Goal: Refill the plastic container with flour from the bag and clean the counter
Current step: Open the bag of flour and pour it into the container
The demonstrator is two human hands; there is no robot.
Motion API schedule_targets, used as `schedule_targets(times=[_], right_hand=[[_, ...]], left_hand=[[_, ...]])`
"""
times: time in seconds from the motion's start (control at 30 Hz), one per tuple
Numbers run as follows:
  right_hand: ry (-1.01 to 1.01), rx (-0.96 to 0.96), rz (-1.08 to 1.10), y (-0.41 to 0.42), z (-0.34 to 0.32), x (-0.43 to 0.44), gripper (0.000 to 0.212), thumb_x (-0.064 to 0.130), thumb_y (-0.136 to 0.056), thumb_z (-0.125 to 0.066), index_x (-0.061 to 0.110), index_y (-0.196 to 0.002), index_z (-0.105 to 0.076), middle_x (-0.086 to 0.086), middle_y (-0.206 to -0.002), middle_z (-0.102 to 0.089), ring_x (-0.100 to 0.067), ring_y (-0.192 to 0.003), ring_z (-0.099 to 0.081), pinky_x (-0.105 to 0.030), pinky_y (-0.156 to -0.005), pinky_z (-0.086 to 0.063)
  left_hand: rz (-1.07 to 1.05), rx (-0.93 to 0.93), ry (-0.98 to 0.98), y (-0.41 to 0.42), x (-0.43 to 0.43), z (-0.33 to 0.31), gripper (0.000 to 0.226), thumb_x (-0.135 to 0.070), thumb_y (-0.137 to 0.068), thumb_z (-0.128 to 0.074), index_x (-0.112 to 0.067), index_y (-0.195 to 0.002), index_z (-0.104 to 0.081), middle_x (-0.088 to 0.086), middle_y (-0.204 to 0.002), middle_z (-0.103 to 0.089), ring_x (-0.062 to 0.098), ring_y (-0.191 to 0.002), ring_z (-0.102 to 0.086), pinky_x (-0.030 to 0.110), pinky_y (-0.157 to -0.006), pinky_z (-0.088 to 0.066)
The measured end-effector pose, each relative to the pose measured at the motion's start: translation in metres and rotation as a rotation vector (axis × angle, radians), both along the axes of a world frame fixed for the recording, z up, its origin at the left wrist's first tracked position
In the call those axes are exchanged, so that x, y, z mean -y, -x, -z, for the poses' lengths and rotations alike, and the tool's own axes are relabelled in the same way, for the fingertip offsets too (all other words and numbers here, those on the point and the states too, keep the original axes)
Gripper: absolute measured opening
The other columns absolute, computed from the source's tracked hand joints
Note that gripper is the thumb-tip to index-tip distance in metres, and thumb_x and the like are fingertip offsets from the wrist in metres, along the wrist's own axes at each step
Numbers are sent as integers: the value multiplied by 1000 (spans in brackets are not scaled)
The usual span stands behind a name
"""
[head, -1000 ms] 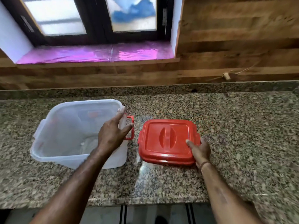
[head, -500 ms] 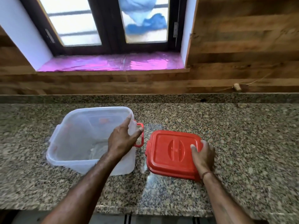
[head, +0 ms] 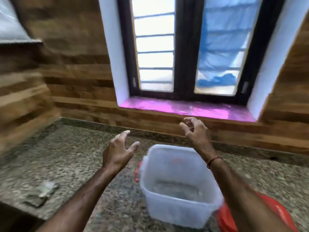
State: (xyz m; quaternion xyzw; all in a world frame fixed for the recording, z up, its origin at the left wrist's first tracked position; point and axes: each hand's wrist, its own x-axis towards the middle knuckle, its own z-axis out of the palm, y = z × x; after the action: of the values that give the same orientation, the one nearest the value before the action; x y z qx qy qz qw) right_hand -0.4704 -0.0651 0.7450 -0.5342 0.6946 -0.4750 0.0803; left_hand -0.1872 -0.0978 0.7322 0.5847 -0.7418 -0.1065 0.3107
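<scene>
Both hands are up in the air with fingers spread wide, holding nothing. A moment ago the left hand (head: 117, 152) held the box's edge and the right hand (head: 196, 131) pressed the red lid (head: 275, 213); now both have let go. The plastic container (head: 178, 186) sits open on the counter (head: 70, 161), nearly empty. No flour bag shows, so fetching it is probably next.
</scene>
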Motion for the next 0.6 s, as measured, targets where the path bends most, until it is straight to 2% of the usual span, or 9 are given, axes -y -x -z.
schedule_targets(times=[0.13,0.2,0.33,0.47,0.6], right_hand=[[-9,-80,-126,-120,-31,65,32,41,-94,-69,18,-116,-69,-6,-109,-69,-24,-93,-69,-34,-84,-52],[13,-110,-201,-170,-45,89,34,44,-94,-68,20,-118,-69,-4,-109,-69,-23,-95,-70,-37,-86,-56],[60,-135,-282,-242,-76,128,33,47,-94,-66,27,-120,-68,1,-115,-67,-18,-95,-71,-42,-84,-59],[123,-239,-365,-331,-133,203,37,57,-92,-60,34,-121,-64,7,-119,-65,-18,-103,-68,-41,-87,-57],[197,-293,-430,-392,-186,281,40,61,-91,-56,35,-121,-63,9,-117,-62,-19,-100,-67,-39,-86,-55]], left_hand=[[-79,13,61,-113,39,-31,60,-56,-86,-68,-23,-135,-61,2,-134,-66,24,-122,-62,35,-92,-53],[-111,33,88,-157,55,-49,59,-55,-86,-69,-23,-135,-62,1,-134,-65,23,-123,-62,36,-92,-53],[-165,41,155,-225,89,-88,70,-68,-78,-58,-23,-132,-63,0,-129,-66,25,-119,-63,40,-93,-54],[-285,113,274,-312,141,-154,59,-58,-86,-66,-27,-136,-60,-5,-135,-63,21,-123,-61,37,-93,-53],[-339,108,319,-372,187,-212,55,-60,-84,-65,-29,-130,-62,-8,-129,-66,20,-118,-65,38,-93,-54]])
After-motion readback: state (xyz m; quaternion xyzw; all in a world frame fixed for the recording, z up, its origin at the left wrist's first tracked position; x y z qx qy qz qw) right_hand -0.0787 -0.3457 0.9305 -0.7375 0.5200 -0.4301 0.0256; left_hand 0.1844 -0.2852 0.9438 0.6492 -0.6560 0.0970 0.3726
